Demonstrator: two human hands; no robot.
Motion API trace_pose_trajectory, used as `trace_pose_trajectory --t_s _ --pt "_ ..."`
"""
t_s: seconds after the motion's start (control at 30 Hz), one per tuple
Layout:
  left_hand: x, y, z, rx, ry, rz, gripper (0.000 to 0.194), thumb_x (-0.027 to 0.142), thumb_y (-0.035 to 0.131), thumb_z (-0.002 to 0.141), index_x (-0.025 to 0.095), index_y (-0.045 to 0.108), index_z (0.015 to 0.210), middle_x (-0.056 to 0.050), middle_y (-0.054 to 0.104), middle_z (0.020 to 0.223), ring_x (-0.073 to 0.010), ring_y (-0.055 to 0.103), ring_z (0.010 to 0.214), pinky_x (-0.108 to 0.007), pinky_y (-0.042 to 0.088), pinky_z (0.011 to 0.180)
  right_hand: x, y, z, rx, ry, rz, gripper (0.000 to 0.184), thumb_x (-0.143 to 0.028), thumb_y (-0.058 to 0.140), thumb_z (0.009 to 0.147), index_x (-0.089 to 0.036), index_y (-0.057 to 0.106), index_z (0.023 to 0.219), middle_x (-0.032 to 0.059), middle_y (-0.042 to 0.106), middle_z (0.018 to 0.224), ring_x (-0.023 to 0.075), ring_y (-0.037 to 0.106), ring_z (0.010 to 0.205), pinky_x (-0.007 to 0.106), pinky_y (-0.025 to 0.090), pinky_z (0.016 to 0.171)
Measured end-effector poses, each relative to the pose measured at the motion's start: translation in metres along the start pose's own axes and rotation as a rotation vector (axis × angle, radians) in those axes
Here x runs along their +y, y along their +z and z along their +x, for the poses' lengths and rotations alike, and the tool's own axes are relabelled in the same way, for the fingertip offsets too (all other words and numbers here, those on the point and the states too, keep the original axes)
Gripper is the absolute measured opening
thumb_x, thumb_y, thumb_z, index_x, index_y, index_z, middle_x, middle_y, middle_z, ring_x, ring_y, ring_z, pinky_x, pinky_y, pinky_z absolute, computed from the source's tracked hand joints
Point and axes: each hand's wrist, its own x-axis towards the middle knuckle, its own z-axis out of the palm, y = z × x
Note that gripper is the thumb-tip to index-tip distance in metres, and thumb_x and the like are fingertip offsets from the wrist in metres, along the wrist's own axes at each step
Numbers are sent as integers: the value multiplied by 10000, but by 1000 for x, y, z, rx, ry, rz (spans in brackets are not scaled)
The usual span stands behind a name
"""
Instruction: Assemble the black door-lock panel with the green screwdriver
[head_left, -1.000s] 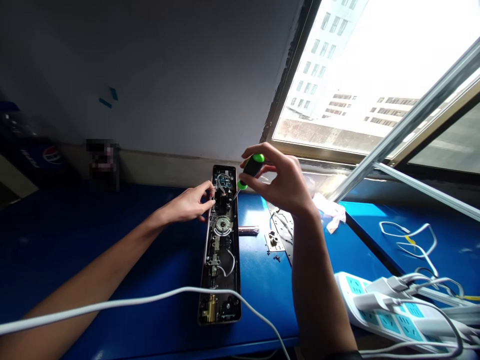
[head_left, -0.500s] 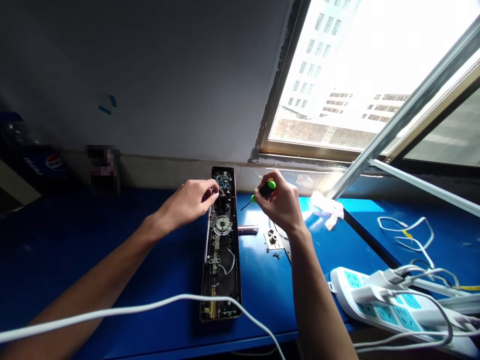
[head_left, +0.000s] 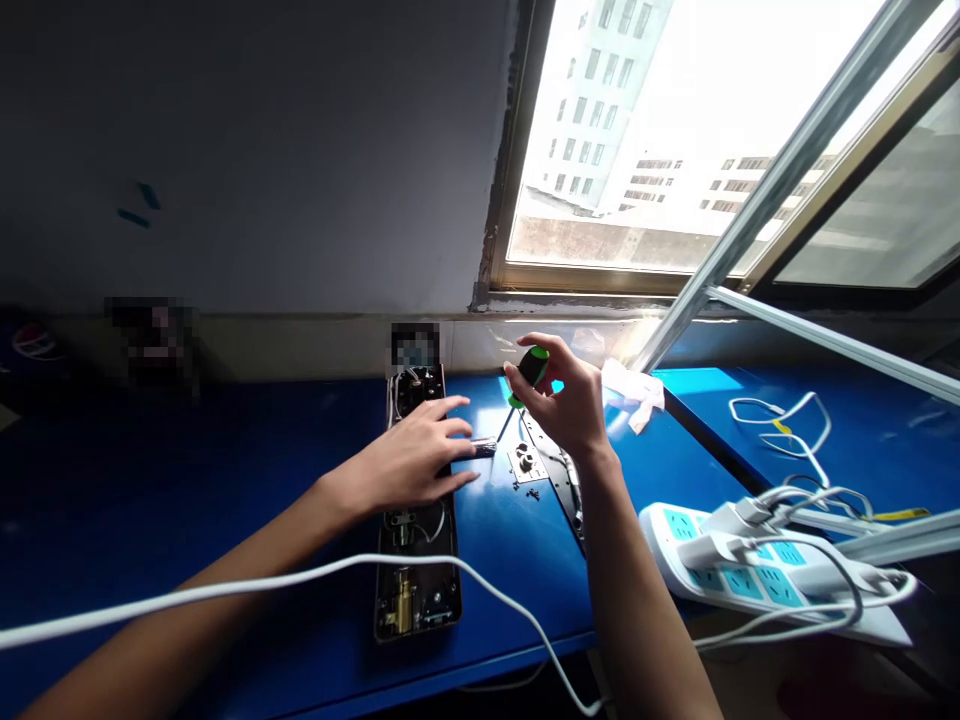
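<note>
My right hand [head_left: 570, 395] is closed around a green-and-black screwdriver [head_left: 533, 366], its shaft slanting down over the blue table. My left hand [head_left: 420, 455] is open with fingers spread, lying across the middle of a long black open housing [head_left: 442, 600] that looks like a door lock. White wires, a brass cylinder [head_left: 404, 602] and metal parts show inside the housing; its middle is hidden under the hand. By my left fingertips lies a short shiny dark strip [head_left: 486, 449]. Right of it are a small metal plate [head_left: 528, 463] and several tiny screws [head_left: 532, 494].
A white power strip [head_left: 739, 570] with plugs and cables stands at the right. One white cable [head_left: 322, 572] crosses the near side, in front of the housing. Crumpled paper [head_left: 634, 392], a dark flat panel [head_left: 559, 470] and a metal frame bar [head_left: 720, 270] are farther right.
My left hand has left the upper left edge of the housing and spread over its middle toward the shiny strip. My right hand drew the screwdriver away from the housing to the right. The view has shifted.
</note>
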Motion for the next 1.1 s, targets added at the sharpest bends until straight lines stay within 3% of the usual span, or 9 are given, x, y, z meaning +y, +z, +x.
trace_pose_trajectory --t_s 0.13,0.23,0.37,0.47,0.63,0.73,0.9,1.0,1.1 --pt "4 10 2 -88 46 85 348 407 570 1028 167 770 876 -72 744 865 -269 657 1128 -561 267 1287 7 -1 -3 -20 4 38 242 -276 692 893 -236 684 1132 -51 565 707 98 462 551 260 466 563" --pt "5 12 3 -101 58 121 406 438 533 1043 170 753 831 -54 708 828 -227 663 982 -566 256 1288 9 0 -4 -56 -2 73 260 -264 687 880 -243 692 1139 -38 607 763 96 468 572 253 480 567" --pt "5 16 5 -102 69 144 504 515 511 1046 174 722 740 -48 672 802 -216 647 914 -611 265 1270 10 3 -6 -90 6 84 269 -252 684 874 -239 701 1142 -40 618 773 89 472 581 245 483 577" --pt "5 13 5 -86 73 97 490 556 547 1021 164 731 792 -62 683 848 -237 647 990 -603 285 1266 8 3 -3 -96 2 76 263 -252 686 866 -236 709 1127 -41 620 765 89 475 578 253 489 581" --pt "-7 -13 -1 2 -23 -74 298 438 639 998 170 746 1072 -131 678 1171 -274 599 1178 -423 563 1005 -15 -1 27 -112 -58 83 269 -238 688 860 -242 702 1128 -51 582 691 102 495 567 281 492 572" --pt "-22 -37 -12 50 -119 -108 286 427 712 949 202 750 1121 -114 679 1222 -275 610 1183 -417 553 1000 -39 3 53 -61 -122 124 248 -227 707 843 -249 702 1090 -42 603 722 111 546 607 281 489 564" --pt "-43 -68 -33 31 -294 -159 440 532 775 873 222 755 1185 -81 723 1155 -252 679 1051 -362 566 894 -70 24 82 -41 -150 259 231 -240 681 882 -258 670 1112 -44 590 742 111 567 646 280 530 603" --pt "-46 -74 -38 5 -345 -226 476 567 764 872 220 761 1197 -67 747 1118 -228 699 998 -318 562 844 -77 39 86 22 -144 297 218 -257 694 875 -263 671 1091 -49 572 723 107 546 629 276 509 578" --pt "-46 -72 -38 18 -350 -273 381 512 730 922 205 781 1141 -55 770 1069 -204 709 953 -286 539 803 -80 51 82 69 -119 336 212 -267 705 868 -256 672 1077 -53 574 708 106 546 615 273 490 561"
